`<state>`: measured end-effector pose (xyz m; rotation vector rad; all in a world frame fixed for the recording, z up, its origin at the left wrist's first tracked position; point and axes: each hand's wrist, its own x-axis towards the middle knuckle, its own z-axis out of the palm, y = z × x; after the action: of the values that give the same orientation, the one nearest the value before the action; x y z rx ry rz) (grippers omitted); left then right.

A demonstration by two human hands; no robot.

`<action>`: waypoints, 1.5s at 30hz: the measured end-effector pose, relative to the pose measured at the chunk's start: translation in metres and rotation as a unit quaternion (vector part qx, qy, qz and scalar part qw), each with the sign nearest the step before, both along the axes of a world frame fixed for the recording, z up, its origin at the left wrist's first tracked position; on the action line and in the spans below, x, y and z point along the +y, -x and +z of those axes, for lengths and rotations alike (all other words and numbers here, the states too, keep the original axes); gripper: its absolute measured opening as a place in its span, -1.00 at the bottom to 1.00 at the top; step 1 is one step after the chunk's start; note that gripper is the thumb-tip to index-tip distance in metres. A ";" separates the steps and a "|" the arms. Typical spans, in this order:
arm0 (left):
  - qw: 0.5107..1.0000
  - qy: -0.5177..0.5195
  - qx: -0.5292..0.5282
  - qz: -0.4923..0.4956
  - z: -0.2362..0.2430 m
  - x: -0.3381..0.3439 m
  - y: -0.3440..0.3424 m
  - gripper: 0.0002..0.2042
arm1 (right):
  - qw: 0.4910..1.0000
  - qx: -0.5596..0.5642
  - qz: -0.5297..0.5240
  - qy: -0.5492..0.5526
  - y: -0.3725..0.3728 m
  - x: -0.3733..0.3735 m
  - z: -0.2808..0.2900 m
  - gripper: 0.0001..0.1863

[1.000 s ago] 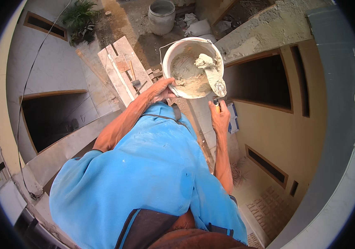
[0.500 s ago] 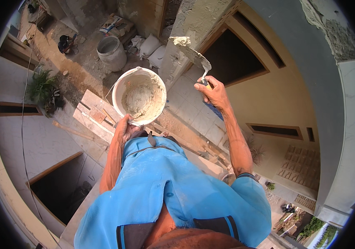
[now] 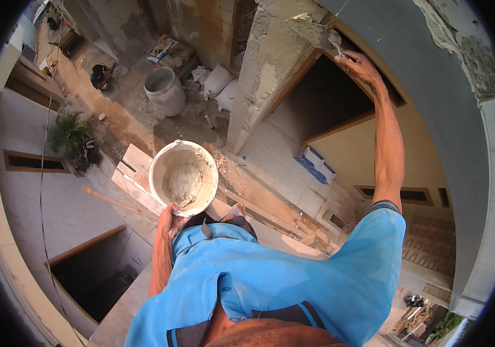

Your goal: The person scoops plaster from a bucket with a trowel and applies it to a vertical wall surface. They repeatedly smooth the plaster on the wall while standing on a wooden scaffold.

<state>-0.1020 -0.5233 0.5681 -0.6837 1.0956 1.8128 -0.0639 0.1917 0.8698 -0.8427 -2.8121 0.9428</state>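
The left hand [image 3: 169, 224], at the far left from where I stand, has its thumb and fingers closed on the near rim of one white bucket [image 3: 211, 184], held in front of the waist with mortar [image 3: 183, 180] thinly smeared inside. Farther right, one wall [image 3: 265, 72] carries a rough, patchy grey coat, so I'd judge the spreading partly done, with evening-out left. At its top, one trowel [image 3: 315, 33] has its blade up close, though I can't tell whether it touches, and the right hand [image 3: 358, 66], fingers curled, grips the handle with the arm stretched high.
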 end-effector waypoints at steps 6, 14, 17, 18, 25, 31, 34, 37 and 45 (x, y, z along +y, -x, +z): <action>1.000 -0.021 0.000 0.003 0.002 -0.015 0.007 -0.49 | 0.997 -0.043 -0.003 -0.064 0.006 0.022 -0.002 -0.31; 0.999 -0.040 -0.005 0.002 0.009 -0.007 0.009 -0.50 | 0.988 -0.035 -0.126 -0.077 -0.073 -0.003 -0.004 -0.40; 0.998 -0.046 -0.035 0.016 0.018 0.001 0.012 -0.51 | 0.981 0.001 -0.139 -0.131 -0.099 -0.030 -0.019 -0.38; 0.998 -0.049 -0.045 0.020 0.019 0.003 0.014 -0.50 | 0.985 0.032 -0.132 -0.106 -0.098 -0.051 -0.021 -0.39; 0.996 -0.055 -0.066 -0.019 0.005 -0.002 0.034 -0.44 | 0.984 0.045 -0.084 -0.153 -0.008 -0.129 -0.038 -0.43; 0.995 -0.079 -0.063 -0.010 -0.011 -0.013 0.050 -0.47 | 0.975 -0.024 -0.106 -0.195 0.059 -0.119 -0.081 -0.43; 0.997 -0.046 -0.057 0.004 -0.002 -0.009 0.056 -0.53 | 0.973 -0.005 -0.111 -0.201 0.056 -0.111 -0.107 -0.44; 0.998 -0.035 -0.042 0.006 -0.008 -0.023 0.070 -0.55 | 0.972 -0.035 -0.109 -0.208 0.054 -0.103 -0.134 -0.46; 0.998 -0.058 -0.033 0.015 -0.016 -0.057 0.095 -0.55 | 0.924 -0.062 -0.078 -0.370 0.045 -0.112 -0.070 -0.43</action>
<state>-0.1967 -0.5803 0.5520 -0.6889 0.9335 1.8506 -0.1084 0.0794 0.8000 -0.9830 -2.7736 -0.2199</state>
